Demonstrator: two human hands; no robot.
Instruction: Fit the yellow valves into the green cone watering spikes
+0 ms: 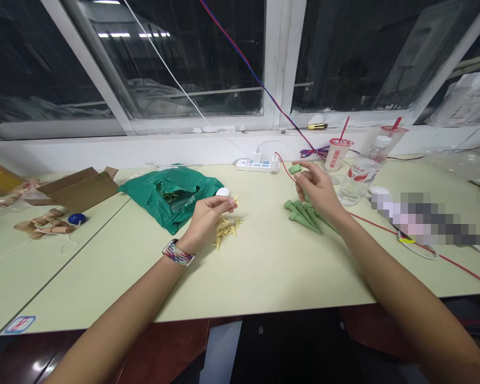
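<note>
My left hand [210,216], wearing a woven-band watch [178,253], pinches a small pale-yellow pointed piece [236,200] between thumb and fingertips. Just below it, a loose pile of similar yellow pieces [225,229] lies on the table. In the fingers of my right hand [318,186] is a green cone-shaped spike [295,169]; only its wide capped end shows, the rest hidden by the hand. Several like green spikes [304,216] lie together beneath that hand, tips toward me. A crumpled green plastic bag [148,192] sits open beyond my left hand, with thin green items inside.
At the back stands a power strip [253,166] with cables. A water bottle [358,178] and a paper cup [336,156] are on the right, with a red cable [460,266] across the table. Cardboard [82,189] and wooden toy pieces [50,223] lie left.
</note>
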